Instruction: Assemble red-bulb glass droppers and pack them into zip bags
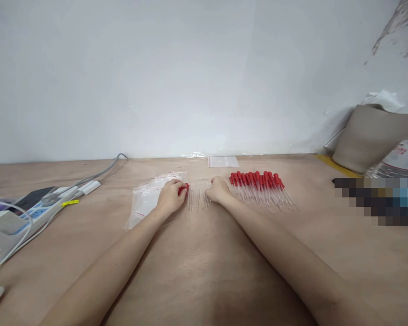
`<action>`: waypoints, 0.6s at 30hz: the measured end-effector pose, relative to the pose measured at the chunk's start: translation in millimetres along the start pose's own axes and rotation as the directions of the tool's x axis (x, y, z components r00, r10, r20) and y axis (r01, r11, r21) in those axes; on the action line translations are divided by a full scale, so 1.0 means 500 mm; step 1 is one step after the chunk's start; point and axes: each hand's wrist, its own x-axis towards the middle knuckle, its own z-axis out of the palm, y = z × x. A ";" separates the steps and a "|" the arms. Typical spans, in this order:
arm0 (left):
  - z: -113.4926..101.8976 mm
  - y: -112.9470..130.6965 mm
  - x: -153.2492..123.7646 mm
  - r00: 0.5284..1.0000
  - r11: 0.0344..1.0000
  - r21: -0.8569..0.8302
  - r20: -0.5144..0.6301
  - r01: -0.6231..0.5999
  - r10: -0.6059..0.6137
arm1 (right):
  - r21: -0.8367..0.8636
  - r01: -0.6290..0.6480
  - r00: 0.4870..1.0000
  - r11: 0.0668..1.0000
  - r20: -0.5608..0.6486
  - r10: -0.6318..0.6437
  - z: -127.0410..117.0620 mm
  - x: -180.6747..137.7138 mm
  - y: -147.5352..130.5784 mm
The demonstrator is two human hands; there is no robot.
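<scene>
Between thumb and fingers of my left hand (172, 195) is a red rubber bulb (187, 185), mostly covered by the fingers. Just right of it, a row of thin clear dropper tubes (195, 199) without visible bulbs lies on the brown table. My right hand (218, 190) is curled at the right end of that row, fingertips touching or very near the last tubes; what it pinches is hidden. Farther right lies a bunch of droppers (258, 183) with red bulbs at the far end and clear tubes pointing towards me. Clear zip bags (143, 201) lie under and beside my left hand.
A small white bag (223, 161) lies by the wall. On the left are a power strip (37, 215) with cables and a dark phone (37, 198). At right stand a grey-beige container (363, 136) and a plastic bottle (399, 158), near a pixelated patch.
</scene>
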 end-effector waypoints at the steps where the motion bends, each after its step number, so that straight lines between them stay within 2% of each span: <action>1: 0.000 0.000 0.000 1.000 1.000 0.014 -0.028 -0.014 0.014 | 0.005 -0.009 1.000 1.000 0.000 0.009 -0.001 -0.001 0.000; 5: -0.004 0.003 -0.001 0.993 1.000 0.018 -0.118 -0.019 0.021 | 0.040 -0.014 1.000 0.999 -0.010 0.015 0.000 0.006 0.008; 9: -0.011 0.008 -0.002 0.991 0.996 -0.086 -0.132 -0.007 -0.004 | 0.095 0.040 0.999 0.995 -0.031 -0.038 -0.010 0.007 0.033; 12: -0.019 0.021 -0.005 0.990 0.985 -0.174 -0.134 0.021 -0.045 | 0.133 0.130 0.991 0.983 -0.049 -0.124 -0.037 -0.021 0.066; 14: -0.024 0.032 -0.007 0.989 0.987 -0.162 -0.144 0.005 -0.029 | 0.145 0.224 0.973 0.964 -0.092 -0.212 -0.057 -0.052 0.095; 18: -0.027 0.035 -0.012 0.989 0.995 -0.077 -0.136 -0.064 0.053 | 0.127 0.430 0.895 0.894 -0.186 -0.405 -0.080 -0.118 0.161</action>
